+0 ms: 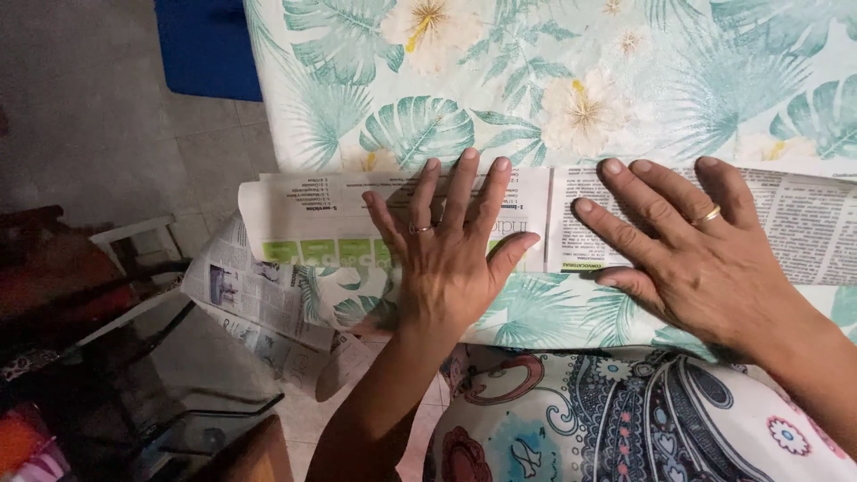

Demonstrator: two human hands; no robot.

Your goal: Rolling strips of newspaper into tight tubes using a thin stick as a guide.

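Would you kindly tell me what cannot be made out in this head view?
- Newspaper: its right end is cut off by the frame edge; the middle lies under the left hand and right hand.
- Its small print is blurred.
- Hanging pages: folded, lower part lost in shadow.
- Dark clutter at left: too dim to identify.

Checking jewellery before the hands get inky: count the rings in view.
2: a silver ring on the left hand, a gold ring on the right hand. Palm sides are hidden.
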